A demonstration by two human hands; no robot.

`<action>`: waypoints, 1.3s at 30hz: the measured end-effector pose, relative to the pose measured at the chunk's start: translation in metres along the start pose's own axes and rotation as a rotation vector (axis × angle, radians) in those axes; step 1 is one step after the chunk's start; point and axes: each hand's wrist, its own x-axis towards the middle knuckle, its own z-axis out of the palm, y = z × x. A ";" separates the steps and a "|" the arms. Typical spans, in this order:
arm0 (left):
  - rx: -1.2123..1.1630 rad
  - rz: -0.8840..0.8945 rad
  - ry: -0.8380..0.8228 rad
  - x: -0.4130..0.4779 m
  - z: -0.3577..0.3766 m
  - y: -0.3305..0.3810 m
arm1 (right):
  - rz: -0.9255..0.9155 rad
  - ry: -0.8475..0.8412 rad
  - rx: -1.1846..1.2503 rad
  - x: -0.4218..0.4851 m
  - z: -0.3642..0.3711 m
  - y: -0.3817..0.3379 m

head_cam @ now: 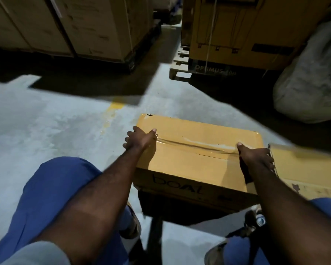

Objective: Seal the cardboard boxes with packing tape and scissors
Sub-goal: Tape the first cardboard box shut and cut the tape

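Note:
A closed brown cardboard box (197, 159) sits in front of me, raised off the concrete floor, with handwriting on its near side. A strip of clear packing tape (195, 145) runs along its top seam. My left hand (139, 138) grips the box's left edge, thumb on top at the tape's left end and fingers down the side. My right hand (256, 157) grips the right edge, thumb on top near the tape's right end, fingers over the side. No scissors or tape roll can be made out.
A second cardboard box (310, 169) lies against the right side of the first. Palletised cartons (69, 25) stand at the back left, a yellow crate on a wooden pallet (237, 35) at the back right, and a large white sack (311, 83) at the right. My knees frame the bottom.

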 end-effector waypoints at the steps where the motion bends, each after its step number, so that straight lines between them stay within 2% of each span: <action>1: -0.007 0.015 0.024 -0.001 -0.002 0.001 | -0.010 0.014 0.004 -0.002 -0.003 -0.002; 6: -0.123 0.102 0.190 0.000 -0.027 0.013 | -0.141 0.088 0.102 -0.009 -0.019 -0.017; 9: -0.419 0.227 0.247 -0.001 -0.039 0.011 | -0.277 0.124 0.346 -0.010 -0.024 -0.016; 11: -0.675 0.247 0.236 -0.003 -0.042 0.004 | -0.362 0.049 0.542 -0.003 -0.020 -0.006; 13: -0.846 0.156 0.191 0.001 -0.039 -0.010 | -0.326 -0.097 0.605 0.021 -0.007 0.014; 16: -0.934 -0.047 -0.047 0.026 -0.010 -0.053 | -0.254 -0.313 0.592 0.039 0.009 0.039; 18: -0.916 -0.103 -0.182 0.056 0.023 -0.094 | -0.188 -0.378 0.558 0.027 0.009 0.046; 20: -0.866 -0.157 -0.208 0.058 0.041 -0.119 | -0.153 -0.410 0.524 0.030 0.017 0.057; 23: -0.752 -0.264 -0.240 0.008 0.029 -0.108 | -0.044 -0.483 0.530 0.029 0.022 0.069; 26: -0.599 -0.304 -0.331 -0.009 0.021 -0.099 | -0.020 -0.516 0.516 0.031 0.025 0.079; 28: -0.484 -0.363 -0.260 0.001 0.024 -0.098 | 0.009 -0.434 0.431 0.035 0.030 0.082; 31: -0.295 -0.269 -0.182 0.021 0.030 -0.090 | -0.038 -0.243 0.166 0.040 0.031 0.073; 35: -0.345 -0.214 -0.257 0.032 0.040 -0.075 | -0.152 -0.279 0.034 0.054 0.041 0.048; 39: -0.470 -0.272 -0.336 0.041 0.054 -0.079 | -0.089 -0.362 0.034 0.063 0.061 0.047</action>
